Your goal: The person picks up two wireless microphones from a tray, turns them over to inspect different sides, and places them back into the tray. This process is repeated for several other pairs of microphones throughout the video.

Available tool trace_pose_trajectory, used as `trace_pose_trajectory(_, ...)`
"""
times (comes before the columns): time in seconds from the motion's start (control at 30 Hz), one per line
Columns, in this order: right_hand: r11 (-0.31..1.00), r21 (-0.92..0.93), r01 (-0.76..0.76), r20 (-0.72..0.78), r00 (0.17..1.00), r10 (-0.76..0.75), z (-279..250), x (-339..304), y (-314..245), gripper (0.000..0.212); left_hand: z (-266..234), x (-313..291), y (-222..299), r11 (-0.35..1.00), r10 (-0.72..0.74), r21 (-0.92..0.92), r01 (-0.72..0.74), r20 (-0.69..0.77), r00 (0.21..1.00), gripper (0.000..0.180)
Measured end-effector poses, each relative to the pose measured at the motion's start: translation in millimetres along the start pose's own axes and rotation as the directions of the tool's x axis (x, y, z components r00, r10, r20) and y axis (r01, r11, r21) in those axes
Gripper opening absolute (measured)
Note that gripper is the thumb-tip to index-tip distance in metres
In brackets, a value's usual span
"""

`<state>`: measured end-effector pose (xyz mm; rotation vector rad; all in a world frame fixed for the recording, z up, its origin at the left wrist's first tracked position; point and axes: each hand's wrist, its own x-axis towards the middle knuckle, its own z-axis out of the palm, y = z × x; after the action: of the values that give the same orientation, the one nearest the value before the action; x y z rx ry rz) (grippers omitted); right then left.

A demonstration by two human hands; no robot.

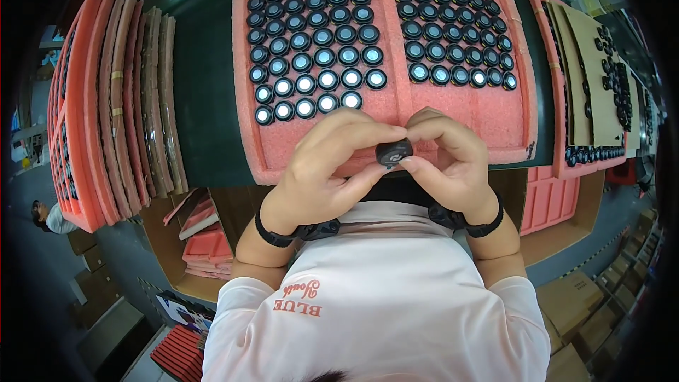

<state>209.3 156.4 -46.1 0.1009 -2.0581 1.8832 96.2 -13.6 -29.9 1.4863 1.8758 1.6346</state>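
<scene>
A small black round part (394, 153), with a pale mark on its face, is held up between both hands in front of my chest. My left hand (327, 159) pinches it from the left with thumb and fingertips. From the other side my right hand (453, 159) grips it the same way. Just beyond and below them lies a pink foam tray (463, 117) with two sections. Rows of black round parts with silvery centres (324, 57) fill much of both sections; bare foam shows along the near side. Some of that near edge is hidden by my hands.
Pink foam trays (95, 113) stand on edge in a row at the left of the dark green table (201, 99). At right, cardboard sheets (601, 92) lie with black parts. Cartons holding pink foam (552, 201) sit below the near edge. Another person (53, 217) is far left.
</scene>
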Motion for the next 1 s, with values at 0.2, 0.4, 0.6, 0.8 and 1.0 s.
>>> trace_pose_trajectory(0.2, 0.974, -0.147, 0.175, 0.012, 0.985, -0.175, 0.0, 4.1, -2.0, 0.025, -2.2, -3.8, 1.8, 0.992, -0.041, -0.123, 0.038, -0.023, 0.999, 0.036)
trace_pose_trajectory(0.4, 0.955, -0.202, 0.218, 0.016, 0.975, -0.22, 1.5, 6.2, -5.2, 0.028, -5.2, -2.7, 1.1, 0.995, 0.04, -0.095, -0.042, -0.024, 0.999, 0.032)
trace_pose_trajectory(0.6, 0.94, -0.236, 0.245, 0.036, 0.969, -0.244, 2.6, 5.8, -5.7, 0.03, -5.4, -3.8, 2.5, 0.995, 0.08, -0.05, -0.082, -0.047, 0.996, 0.027)
trace_pose_trajectory(0.8, 0.939, -0.199, 0.28, -0.004, 0.958, -0.287, 7.2, 3.4, -4.6, 0.032, -4.3, -4.1, 5.3, 0.996, 0.092, -0.009, -0.093, -0.064, 0.994, 0.026)
trace_pose_trajectory(1.0, 0.928, -0.222, 0.299, 0.008, 0.952, -0.305, 7.1, 4.0, -4.4, 0.032, -3.8, -6.3, 5.4, 0.995, 0.092, -0.034, -0.095, -0.079, 0.993, 0.027)
